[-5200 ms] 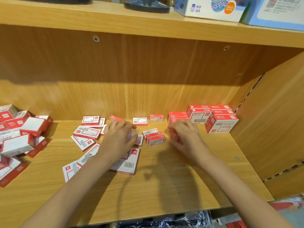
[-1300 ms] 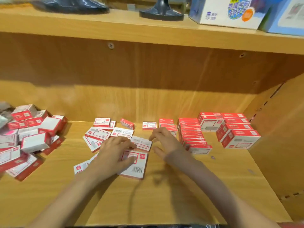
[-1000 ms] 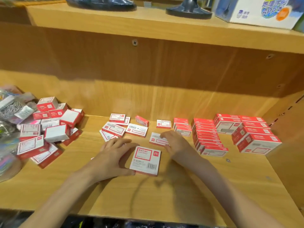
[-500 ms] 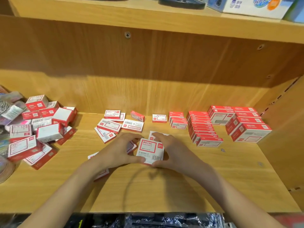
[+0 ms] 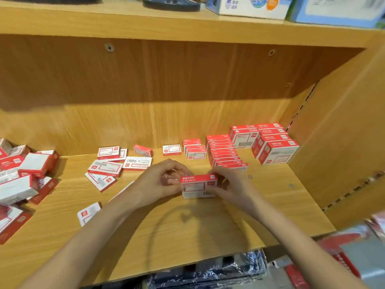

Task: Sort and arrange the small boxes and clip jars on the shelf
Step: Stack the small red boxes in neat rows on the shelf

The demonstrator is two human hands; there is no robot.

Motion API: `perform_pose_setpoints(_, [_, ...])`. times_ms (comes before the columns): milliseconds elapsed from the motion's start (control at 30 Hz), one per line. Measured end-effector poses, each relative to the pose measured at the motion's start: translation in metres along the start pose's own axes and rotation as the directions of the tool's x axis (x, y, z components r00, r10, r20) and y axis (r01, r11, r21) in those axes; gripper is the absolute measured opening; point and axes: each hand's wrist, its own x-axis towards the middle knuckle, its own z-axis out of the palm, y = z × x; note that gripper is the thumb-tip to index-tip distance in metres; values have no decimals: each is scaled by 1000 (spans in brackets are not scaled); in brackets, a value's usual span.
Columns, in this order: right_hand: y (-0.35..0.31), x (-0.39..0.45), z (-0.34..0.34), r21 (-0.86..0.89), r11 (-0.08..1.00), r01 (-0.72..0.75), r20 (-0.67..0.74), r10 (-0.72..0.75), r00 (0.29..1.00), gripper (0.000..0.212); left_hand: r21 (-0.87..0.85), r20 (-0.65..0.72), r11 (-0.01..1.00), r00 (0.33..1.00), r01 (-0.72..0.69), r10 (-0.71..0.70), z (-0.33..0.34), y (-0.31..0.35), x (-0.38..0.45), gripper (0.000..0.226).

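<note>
Left hand: the left hand point(image 5: 160, 181) grips the left end of a red-and-white box point(image 5: 199, 186), fingers curled round it.
Right hand: the right hand point(image 5: 233, 184) grips the right end of the same box, fingers curled behind it.
Hands: close together, one at each end of the box, above the middle of the shelf board point(image 5: 187, 230).
Held box: on its long edge, red top face up, white label face toward the camera (whether its lower edge touches the board cannot be told).
Neat row: a file of like boxes point(image 5: 226, 154) stands just beyond the right hand and runs toward the back panel.
Short row: three boxes point(image 5: 194, 150) just left of the neat row.
Large boxes: bigger red-and-white cartons point(image 5: 275, 150) stacked in the right rear corner.
Loose boxes: several boxes point(image 5: 105, 168) lie flat and askew left of the hands; one point(image 5: 88, 212) lies nearer the front edge.
Heap: a jumbled pile of boxes point(image 5: 25, 174) at the far left.
Upper shelf: carries a dark base point(image 5: 173, 4) and blue-and-white cartons point(image 5: 250, 6).
</note>
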Motion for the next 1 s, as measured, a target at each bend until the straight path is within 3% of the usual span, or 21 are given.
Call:
perform_pose_setpoints(233, [22,-26,-41,-154,988,-28,48,36,998,34,27,212,997,975,-75,68,36,17,41,24])
perform_pose_setpoints(333, [32,-30,-77,-123,987,-104,-6,104,995,28,77,152,986,979,-150,137,41,19,60,24])
perform_pose_setpoints(400, [36,-28,-101,66,987,-146,-127,153,980,24,155,74,971,982,-184,174,41,13,72,27])
perform_pose_setpoints(467, [41,-20,-117,122,986,-113,-264,142,954,28,252,19,956,989,-148,148,44,3,80,25])
perform_pose_setpoints(533, [48,-5,-124,19,993,-121,-295,121,948,23,303,-12,948,994,-97,105,51,-2,86,34])
perform_pose_setpoints(633, [63,22,-127,-190,974,-125,-201,86,976,20,346,-11,938,999,-29,35,60,0,93,48])
perform_pose_setpoints(767, [78,42,-120,-411,905,-112,-82,86,993,26,528,64,849,998,-23,-12,68,-3,99,64])
perform_pose_setpoints(1000, [87,50,-118,-458,885,-86,-72,60,996,30,579,95,814,995,-46,-12,67,-8,100,65])
